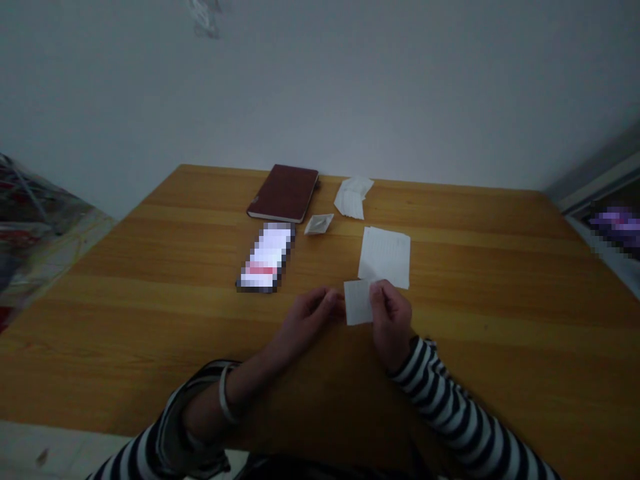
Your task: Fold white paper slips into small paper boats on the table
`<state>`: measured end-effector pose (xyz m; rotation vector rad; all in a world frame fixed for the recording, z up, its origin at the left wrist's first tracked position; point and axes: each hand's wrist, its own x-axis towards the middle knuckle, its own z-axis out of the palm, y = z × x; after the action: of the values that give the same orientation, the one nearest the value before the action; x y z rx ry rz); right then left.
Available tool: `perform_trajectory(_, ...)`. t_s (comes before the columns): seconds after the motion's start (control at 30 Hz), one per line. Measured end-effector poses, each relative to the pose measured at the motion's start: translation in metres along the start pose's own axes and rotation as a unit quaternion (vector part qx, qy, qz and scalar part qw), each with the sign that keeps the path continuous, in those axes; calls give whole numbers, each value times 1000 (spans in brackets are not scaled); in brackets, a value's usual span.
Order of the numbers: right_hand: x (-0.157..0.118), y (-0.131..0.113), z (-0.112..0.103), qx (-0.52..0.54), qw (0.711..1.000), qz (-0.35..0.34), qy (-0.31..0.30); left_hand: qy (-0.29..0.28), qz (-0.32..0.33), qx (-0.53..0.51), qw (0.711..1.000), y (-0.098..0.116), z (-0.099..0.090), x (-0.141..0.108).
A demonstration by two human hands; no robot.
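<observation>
Between the thumb and fingers of my right hand is a small white square of paper, held a little above the table. My left hand is at the paper's left edge, thumb apart from the fingers and not pinching the sheet. Its fingertips reach to that edge, and whether they touch it I cannot tell. Just beyond my right hand lies a stack of lined paper sheets. A small folded paper piece rests farther back, near a fanned pile of paper slips.
A dark red notebook lies at the back of the wooden table. In front of it is a phone with a lit, blurred screen. A pale wall rises behind the table's far edge.
</observation>
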<state>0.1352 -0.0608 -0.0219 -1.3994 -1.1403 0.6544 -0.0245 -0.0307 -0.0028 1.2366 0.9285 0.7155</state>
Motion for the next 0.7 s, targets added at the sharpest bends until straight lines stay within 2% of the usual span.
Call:
perform_trajectory(0.1,-11,-2,6,-13,1000,8,-25,-7,14,13,1000,1,1,0)
perform_trajectory(0.2,-12,-3,7,1,999,-4,-50,14,-9,5,1000,-2,1,-1)
perform_trajectory(0.3,-4,-5,3,-15,997,-61,-50,5,-50,-49,998,-2,0,-2)
perform_trajectory(0.43,6,-6,-5,-83,982,-156,-62,-28,-51,-77,995,-1,-2,-2)
perform_trajectory(0.7,6,0,-4,-157,953,-250,-62,49,-44,-87,994,-7,3,0)
